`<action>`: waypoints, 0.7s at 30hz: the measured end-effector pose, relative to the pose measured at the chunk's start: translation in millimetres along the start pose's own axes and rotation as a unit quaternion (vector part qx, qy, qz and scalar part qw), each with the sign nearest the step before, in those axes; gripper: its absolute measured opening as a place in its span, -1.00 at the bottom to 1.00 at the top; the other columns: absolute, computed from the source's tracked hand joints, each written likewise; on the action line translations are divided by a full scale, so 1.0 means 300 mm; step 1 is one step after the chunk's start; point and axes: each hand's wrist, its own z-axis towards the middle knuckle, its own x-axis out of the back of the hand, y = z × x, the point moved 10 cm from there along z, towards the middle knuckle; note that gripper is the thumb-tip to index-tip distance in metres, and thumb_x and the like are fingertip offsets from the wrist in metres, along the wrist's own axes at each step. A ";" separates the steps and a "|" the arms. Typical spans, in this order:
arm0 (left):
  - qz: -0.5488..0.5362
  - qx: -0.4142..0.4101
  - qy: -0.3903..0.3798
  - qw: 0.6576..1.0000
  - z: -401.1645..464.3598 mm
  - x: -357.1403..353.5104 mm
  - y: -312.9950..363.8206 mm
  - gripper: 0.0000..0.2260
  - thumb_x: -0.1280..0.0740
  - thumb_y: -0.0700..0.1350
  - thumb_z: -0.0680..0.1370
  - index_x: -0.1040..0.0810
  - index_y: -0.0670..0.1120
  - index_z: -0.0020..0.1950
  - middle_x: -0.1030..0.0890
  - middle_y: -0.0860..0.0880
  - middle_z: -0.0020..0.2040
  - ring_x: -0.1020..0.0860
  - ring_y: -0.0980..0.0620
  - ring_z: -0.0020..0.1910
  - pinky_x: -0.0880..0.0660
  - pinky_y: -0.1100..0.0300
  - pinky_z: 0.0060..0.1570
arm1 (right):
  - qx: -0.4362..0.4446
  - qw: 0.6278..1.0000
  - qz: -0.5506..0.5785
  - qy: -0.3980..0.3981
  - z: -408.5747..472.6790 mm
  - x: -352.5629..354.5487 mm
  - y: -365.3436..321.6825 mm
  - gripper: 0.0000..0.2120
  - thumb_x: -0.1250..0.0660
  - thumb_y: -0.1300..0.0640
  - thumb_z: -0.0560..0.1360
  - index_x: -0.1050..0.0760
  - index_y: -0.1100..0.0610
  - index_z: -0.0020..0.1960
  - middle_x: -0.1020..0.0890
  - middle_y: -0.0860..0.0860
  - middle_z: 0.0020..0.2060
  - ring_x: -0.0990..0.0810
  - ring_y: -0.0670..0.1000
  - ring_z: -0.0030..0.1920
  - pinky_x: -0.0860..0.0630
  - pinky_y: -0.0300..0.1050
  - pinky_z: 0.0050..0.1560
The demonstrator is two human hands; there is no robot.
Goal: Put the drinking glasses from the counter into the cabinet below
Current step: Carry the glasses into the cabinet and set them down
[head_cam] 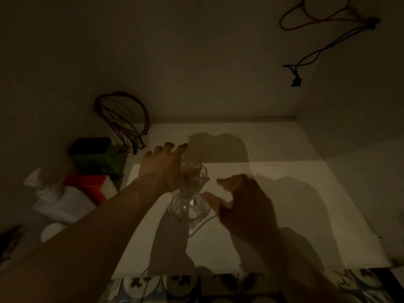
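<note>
I am looking into a dim cabinet with a white floor [273,147]. A clear drinking glass [195,167] is at the middle of that floor, and my left hand [162,166] is against its left side. The thumb shows through the glass and the fingers are spread over its rim. A second clear drinking glass [188,208] stands upright just in front of the first, close to it. My right hand [247,203] hovers to the right of this nearer glass. Its fingers are apart and hold nothing, and one fingertip lies close to the rim.
On the left stand a green box with a black top [96,155], a red and white carton [89,184] and white crumpled cloth or plastic [56,200]. A bundle of coloured wires [123,122] hangs at the back left, with more wires [323,47] at the upper right. Patterned floor tiles [196,286] lie in front.
</note>
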 end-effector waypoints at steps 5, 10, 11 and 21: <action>0.027 0.013 -0.110 0.993 -0.254 0.053 0.025 -0.20 0.00 0.53 0.46 0.07 0.21 0.62 0.00 0.01 0.65 0.04 -0.11 0.60 0.10 -0.33 0.49 | -0.068 0.985 -0.099 -0.122 -0.091 0.145 0.017 -0.14 0.39 -0.51 0.39 -0.17 -0.28 0.55 -0.26 0.05 0.56 -0.19 0.21 0.54 -0.24 0.32 0.45; 0.016 0.012 -0.187 0.982 -0.540 0.342 0.133 -0.16 0.13 0.61 0.38 0.17 0.30 0.59 0.13 0.06 0.65 0.17 -0.11 0.60 0.21 -0.44 0.43 | -0.081 0.959 -0.114 -0.247 -0.292 0.444 -0.128 -0.35 0.25 -0.48 0.53 0.06 -0.34 0.58 0.05 0.03 0.65 0.15 0.24 0.62 0.09 0.53 0.46; 0.013 0.011 -0.200 0.980 -0.597 0.417 0.152 -0.16 0.13 0.61 0.38 0.17 0.30 0.59 0.14 0.06 0.65 0.17 -0.11 0.60 0.19 -0.44 0.43 | -0.087 0.952 -0.105 -0.275 -0.343 0.517 -0.171 -0.29 0.29 -0.53 0.47 0.10 -0.36 0.58 0.10 0.00 0.65 0.21 0.23 0.62 0.15 0.53 0.46; -0.057 0.011 -0.216 0.975 -1.165 1.444 0.388 -0.23 -0.10 0.50 0.44 0.08 0.32 0.57 0.00 0.05 0.64 0.06 -0.08 0.59 0.00 -0.31 0.47 | -0.107 0.951 -0.097 -0.275 -0.822 1.530 -0.663 -0.17 0.35 -0.58 0.39 -0.03 -0.33 0.58 -0.06 0.09 0.64 0.01 0.26 0.61 -0.01 0.45 0.49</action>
